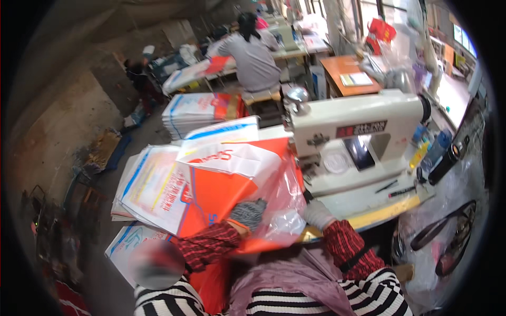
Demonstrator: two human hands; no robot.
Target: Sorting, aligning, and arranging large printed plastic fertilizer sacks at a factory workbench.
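Observation:
A large orange-and-white printed packaging bag point(224, 192) with a clear plastic liner point(284, 218) lies in front of me, its right edge by the sewing machine point(358, 126). My left hand point(247, 213), in a grey knitted glove, rests on the orange part with its fingers laid against the surface. My right hand point(318, 215), in a pale glove, is closed at the bag's right edge, close beside the machine's needle end. Its fingertips are partly hidden. Red-and-black sleeve covers reach over both my forearms.
More printed bags point(150, 184) lie at left, with another stack point(192, 113) behind. A phone point(359, 152) leans in the machine's arm opening. Bottles point(440, 147) and a black flask point(448, 163) stand at right. A seated person point(255, 60) works farther off beside a wooden table point(348, 73).

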